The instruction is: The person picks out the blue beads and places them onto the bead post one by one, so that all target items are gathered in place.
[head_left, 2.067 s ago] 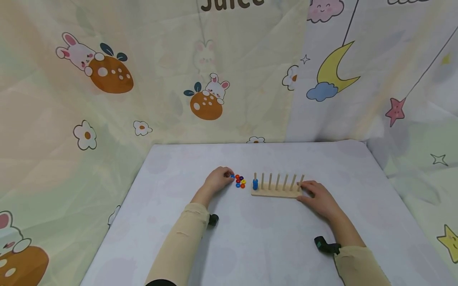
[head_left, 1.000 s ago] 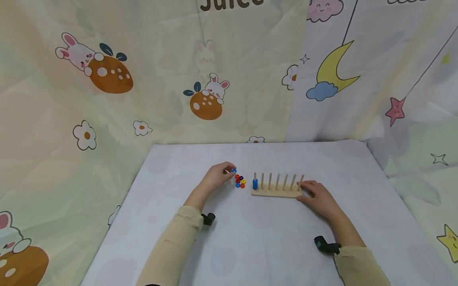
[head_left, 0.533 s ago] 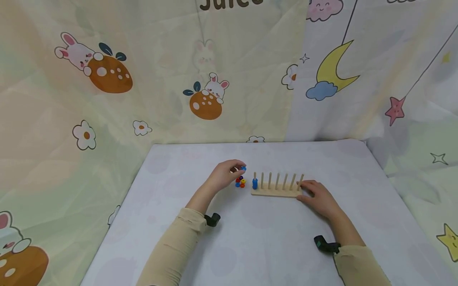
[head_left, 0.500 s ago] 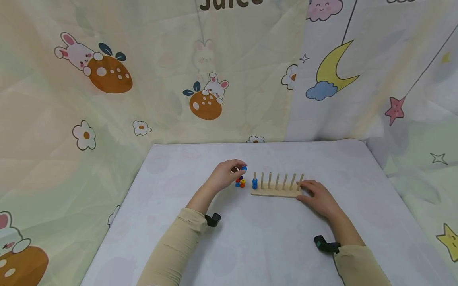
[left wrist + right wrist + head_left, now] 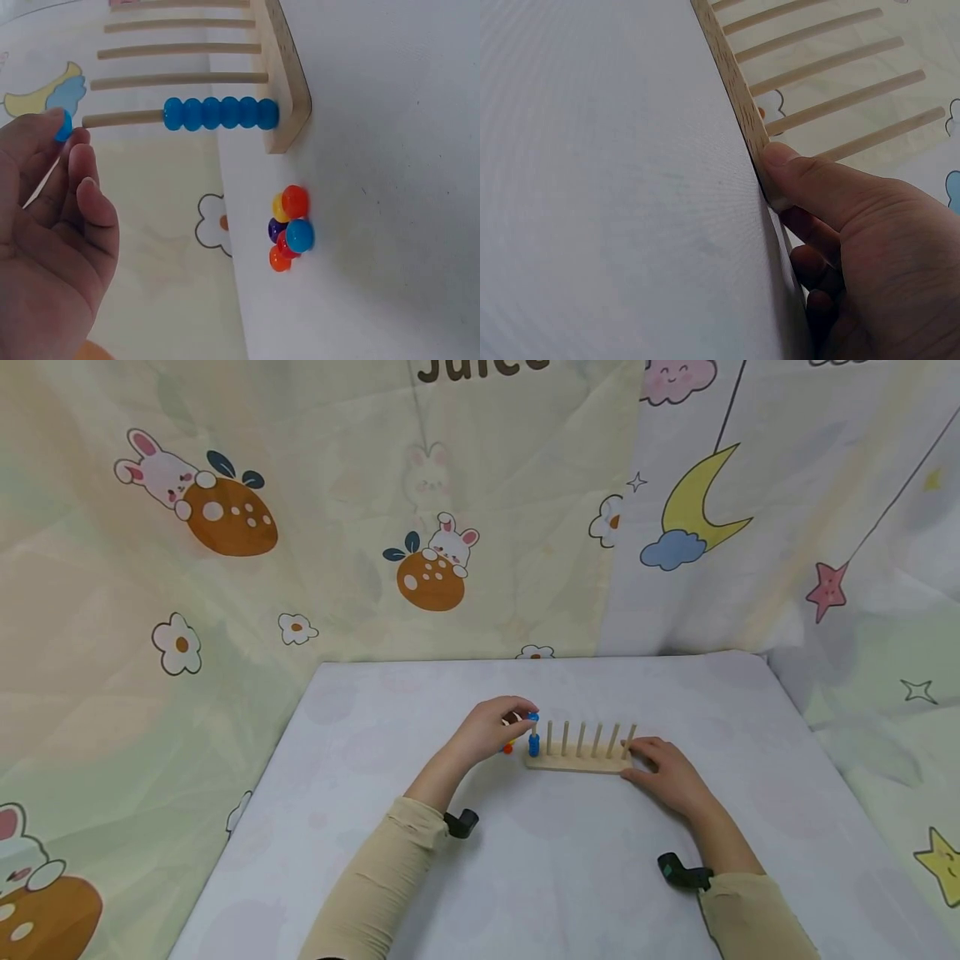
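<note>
My left hand (image 5: 487,728) pinches a blue bead (image 5: 64,127) between thumb and fingertip, right at the tip of the leftmost peg (image 5: 124,118). Lower on that peg sits a stack of several blue beads (image 5: 221,113). The peg belongs to a wooden peg rack (image 5: 577,763), whose other pegs are bare. At the rack's right end my right hand (image 5: 667,774) grips the base, thumb on the near edge and fingers behind, as the right wrist view shows. Loose beads (image 5: 299,235) in blue, red, orange, yellow and dark purple lie left of the rack, partly hidden by my left hand in the head view.
The white table (image 5: 570,860) carries the rack and beads near its middle. Behind it hangs a patterned cloth (image 5: 337,527) with rabbits, flowers and a moon. A black wrist camera (image 5: 682,872) sits on the right forearm, another (image 5: 461,823) on the left.
My left hand has lifted the blue bead from beside the loose beads and carried it right to the leftmost peg's top. The right hand and the rack have stayed in place.
</note>
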Action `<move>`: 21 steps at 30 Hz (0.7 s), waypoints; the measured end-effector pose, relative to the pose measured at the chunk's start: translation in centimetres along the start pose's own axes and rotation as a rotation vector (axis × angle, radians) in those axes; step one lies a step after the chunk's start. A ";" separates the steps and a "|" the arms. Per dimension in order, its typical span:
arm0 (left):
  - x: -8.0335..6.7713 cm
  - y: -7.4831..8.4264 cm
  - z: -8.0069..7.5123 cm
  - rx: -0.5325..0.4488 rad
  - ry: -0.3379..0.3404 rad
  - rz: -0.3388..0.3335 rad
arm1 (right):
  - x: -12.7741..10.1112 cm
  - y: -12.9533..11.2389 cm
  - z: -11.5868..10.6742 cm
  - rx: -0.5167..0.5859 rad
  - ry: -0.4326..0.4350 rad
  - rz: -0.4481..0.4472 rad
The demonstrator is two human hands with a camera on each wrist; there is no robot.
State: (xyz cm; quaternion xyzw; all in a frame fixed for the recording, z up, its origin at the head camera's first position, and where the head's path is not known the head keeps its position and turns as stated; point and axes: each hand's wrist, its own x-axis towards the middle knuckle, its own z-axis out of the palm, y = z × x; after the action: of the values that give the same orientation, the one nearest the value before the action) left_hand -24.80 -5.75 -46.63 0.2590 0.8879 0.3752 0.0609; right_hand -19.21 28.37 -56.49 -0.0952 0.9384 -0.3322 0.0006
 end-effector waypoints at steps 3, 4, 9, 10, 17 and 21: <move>0.0 0.1 0.1 -0.001 0.002 -0.011 | 0.0 0.1 0.0 0.002 0.001 -0.001; 0.0 0.1 0.1 -0.002 -0.001 -0.017 | 0.0 0.1 0.0 0.003 0.002 -0.002; 0.0 0.0 0.3 -0.016 -0.023 -0.036 | 0.0 0.2 0.0 0.002 0.001 -0.003; 0.0 -0.1 0.4 -0.019 -0.028 -0.038 | 0.1 0.2 0.0 0.003 0.000 -0.003; 0.2 -0.4 0.7 -0.015 -0.039 -0.031 | 0.0 0.0 0.0 -0.005 -0.003 0.005; 0.2 -0.9 1.0 -0.018 -0.031 -0.022 | 0.0 0.2 0.1 0.000 0.006 -0.004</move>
State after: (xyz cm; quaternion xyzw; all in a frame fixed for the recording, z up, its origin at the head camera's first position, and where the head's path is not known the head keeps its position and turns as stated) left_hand -25.00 -5.52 -47.94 0.2544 0.8862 0.3785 0.0813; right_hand -19.27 28.45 -56.66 -0.0963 0.9382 -0.3325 -0.0029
